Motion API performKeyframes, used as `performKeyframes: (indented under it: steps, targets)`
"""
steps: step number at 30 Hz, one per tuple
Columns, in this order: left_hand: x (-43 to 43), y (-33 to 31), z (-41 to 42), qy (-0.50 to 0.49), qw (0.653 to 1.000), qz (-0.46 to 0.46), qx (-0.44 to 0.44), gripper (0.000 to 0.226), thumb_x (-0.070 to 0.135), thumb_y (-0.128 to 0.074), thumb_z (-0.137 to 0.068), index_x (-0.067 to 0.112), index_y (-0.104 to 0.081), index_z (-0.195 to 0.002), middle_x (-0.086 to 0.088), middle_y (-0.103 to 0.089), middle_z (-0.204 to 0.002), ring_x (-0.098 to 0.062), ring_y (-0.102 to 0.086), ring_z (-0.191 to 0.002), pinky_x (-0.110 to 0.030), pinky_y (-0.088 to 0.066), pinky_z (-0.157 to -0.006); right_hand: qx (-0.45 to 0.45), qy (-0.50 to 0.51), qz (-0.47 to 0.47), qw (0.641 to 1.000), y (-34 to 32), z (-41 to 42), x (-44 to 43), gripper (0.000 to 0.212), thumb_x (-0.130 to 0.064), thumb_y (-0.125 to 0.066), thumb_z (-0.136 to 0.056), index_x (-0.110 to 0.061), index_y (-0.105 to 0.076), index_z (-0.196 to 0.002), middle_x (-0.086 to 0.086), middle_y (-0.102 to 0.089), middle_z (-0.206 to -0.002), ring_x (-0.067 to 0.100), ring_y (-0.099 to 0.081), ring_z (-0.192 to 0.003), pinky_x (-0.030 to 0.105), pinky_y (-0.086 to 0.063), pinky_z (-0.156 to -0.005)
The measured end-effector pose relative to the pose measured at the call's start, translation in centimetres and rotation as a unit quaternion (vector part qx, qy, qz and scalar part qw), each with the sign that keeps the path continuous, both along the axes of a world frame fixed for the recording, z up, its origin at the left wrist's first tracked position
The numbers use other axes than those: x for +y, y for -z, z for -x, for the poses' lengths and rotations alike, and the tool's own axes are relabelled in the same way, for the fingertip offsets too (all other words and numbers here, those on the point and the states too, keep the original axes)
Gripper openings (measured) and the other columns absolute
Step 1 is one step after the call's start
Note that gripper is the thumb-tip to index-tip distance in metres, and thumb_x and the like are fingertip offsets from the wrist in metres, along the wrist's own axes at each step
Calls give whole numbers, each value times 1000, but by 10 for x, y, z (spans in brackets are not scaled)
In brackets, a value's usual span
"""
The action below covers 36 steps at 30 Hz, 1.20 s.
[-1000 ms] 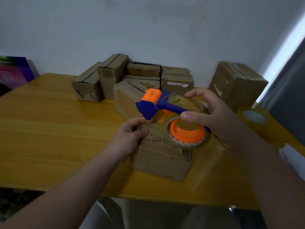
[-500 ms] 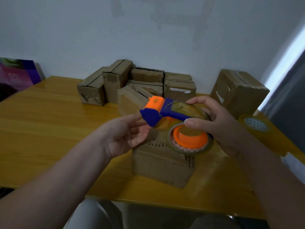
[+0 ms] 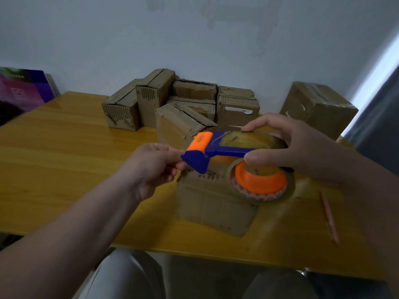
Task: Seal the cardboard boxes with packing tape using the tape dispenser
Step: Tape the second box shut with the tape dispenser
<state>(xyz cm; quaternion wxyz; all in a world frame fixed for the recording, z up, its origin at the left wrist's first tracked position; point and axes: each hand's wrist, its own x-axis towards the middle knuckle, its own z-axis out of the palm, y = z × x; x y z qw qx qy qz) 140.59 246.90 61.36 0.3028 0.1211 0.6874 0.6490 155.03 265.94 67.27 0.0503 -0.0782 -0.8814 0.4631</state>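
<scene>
A blue and orange tape dispenser [image 3: 224, 152] with a roll of brown tape hangs above a small cardboard box [image 3: 213, 203] near the table's front edge. My right hand [image 3: 287, 147] grips the dispenser round the roll, thumb below and fingers over the top. My left hand [image 3: 151, 167] is at the dispenser's blue front end, its curled fingertips touching the underside there; whether they pinch the tape end is hidden.
Several small cardboard boxes [image 3: 183, 104] are piled at the back by the wall, and a bigger box [image 3: 319, 108] stands at the back right. A pink pencil [image 3: 329, 216] lies on the yellow table [image 3: 64, 158] at the right. A purple board [image 3: 21, 89] leans at far left.
My left hand has left the top of the near box and risen to the dispenser's front end. The dispenser has stayed in my right hand above the box.
</scene>
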Motion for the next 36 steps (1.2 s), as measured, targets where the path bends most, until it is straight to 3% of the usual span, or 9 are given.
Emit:
performKeyframes:
  steps: [5, 8, 11, 14, 18, 21, 27, 32, 36]
  targets:
    - [2, 9, -9, 1, 1000, 2, 15, 25, -2, -53, -87, 8, -60, -65, -1, -55, -49, -5, -44, -40, -14, -35, -38, -19, -10, -16, 1000, 3, -7, -1, 55, -57, -80, -56, -45, -58, -105, -15, -68, -92, 9, -69, -82, 29, -60, -68]
    - [-7, 9, 2, -47, 998, -8, 27, 19, 5, -56, -89, 7, -62, -72, 2, -55, -49, -5, -44, -42, -13, -36, -38, -16, 3, -37, 999, -7, -14, 6, 53, -60, -82, -54, -48, -60, -101, -21, -68, -92, 7, -69, -81, 22, -58, -60]
    - [-18, 6, 17, -79, 996, -20, 42, 19, 11, -58, -90, 8, -60, -72, 3, -55, -49, -6, -44, -44, -14, -39, -38, 0, 39, -23, 999, -20, -24, 20, 62, -68, -83, -38, -51, -64, -94, -20, -69, -92, 8, -70, -79, 24, -56, -53]
    - [-17, 9, 19, -58, 997, -12, 54, 18, 14, -60, -89, 8, -61, -72, 3, -55, -50, -6, -44, -43, -15, -40, -40, 1, 31, -52, 998, -17, -29, 31, 83, -80, -75, -21, -50, -65, -98, -17, -70, -95, 10, -70, -81, 28, -58, -57]
    - [-11, 23, 15, -60, 997, -3, 41, 19, 16, -63, -87, 8, -61, -70, 3, -55, -48, -5, -42, -40, -15, -38, -38, 3, 21, -42, 999, -4, -33, 32, 81, -80, -75, -24, -50, -64, -98, -16, -70, -96, 7, -69, -82, 25, -57, -56]
    - [-7, 33, 15, -73, 996, 3, 45, 22, 17, -63, -88, 8, -61, -68, 3, -54, -46, -5, -39, -38, -15, -37, -38, -2, 22, -41, 999, 4, -34, 34, 68, -69, -77, -33, -50, -64, -97, -17, -69, -96, 8, -69, -84, 20, -57, -57]
    - [-4, 47, 17, -90, 993, 15, 74, 27, 19, -63, -89, 7, -59, -65, 3, -53, -45, -5, -39, -37, -17, -35, -39, -15, 35, -55, 998, 19, -33, 35, 64, -67, -73, -39, -54, -60, -100, -25, -66, -99, 3, -67, -87, 26, -58, -61]
    - [1, 66, 15, -87, 991, 51, 88, 32, 18, -62, -90, 6, -56, -61, 6, -51, -42, -7, -37, -37, -21, -32, -40, -19, 41, -35, 998, 27, -34, 34, 48, -55, -84, -56, -55, -58, -96, -28, -65, -96, 0, -66, -84, 19, -54, -55]
    - [7, 76, 10, -82, 988, 77, 109, 40, 22, -61, -91, 11, -49, -55, 5, -46, -40, -11, -36, -39, -26, -31, -45, -10, 40, -7, 999, 33, -37, 38, 56, -61, -79, -48, -51, -61, -100, -20, -69, -96, 4, -69, -84, 19, -56, -58]
